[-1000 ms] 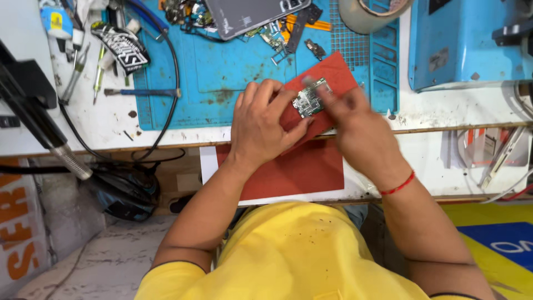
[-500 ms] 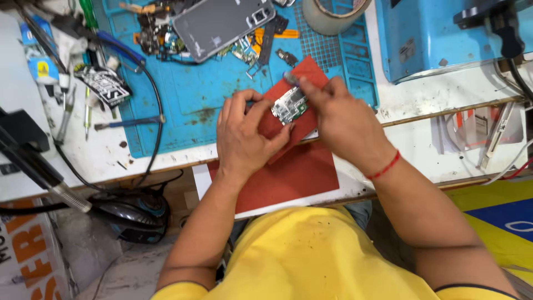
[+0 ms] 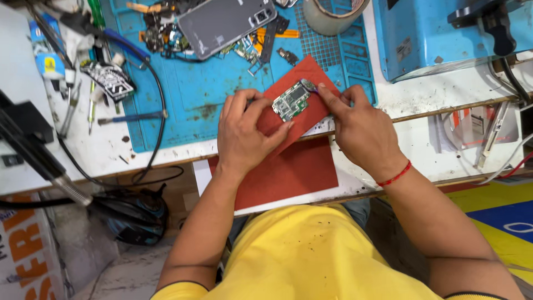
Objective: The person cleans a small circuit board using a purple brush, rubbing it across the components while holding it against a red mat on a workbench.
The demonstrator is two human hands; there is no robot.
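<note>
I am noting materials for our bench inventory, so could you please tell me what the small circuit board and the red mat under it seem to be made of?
The circuit board looks like rigid green laminate carrying silvery metal shields, with a slight glint. The red mat seems to be matte silicone or rubber, though stiff card is possible: flat, dull, no sheen.

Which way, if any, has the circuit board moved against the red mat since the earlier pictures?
No. The circuit board still lies on the red mat's upper part, between left hand and right hand; only the view shifted.
</note>
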